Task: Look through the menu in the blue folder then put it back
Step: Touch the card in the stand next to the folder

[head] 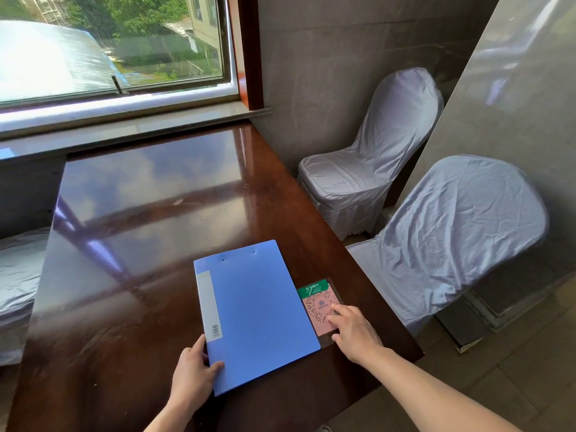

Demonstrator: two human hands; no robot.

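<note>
The blue folder (pixel 255 310) lies closed and flat on the glossy dark wooden table (pixel 140 213), near its front right corner, with a white spine label along its left side. My left hand (pixel 194 374) grips the folder's near left corner, thumb on top of the cover. My right hand (pixel 353 333) rests to the right of the folder, its fingertips pressing on a pink and green laminated QR code card (pixel 318 302). No menu pages are visible.
Two chairs in grey fabric covers stand right of the table, one close (pixel 452 232), one further back (pixel 374 151). A window with a sill (pixel 124 120) runs behind the table. A covered seat (pixel 15 275) shows at the left edge.
</note>
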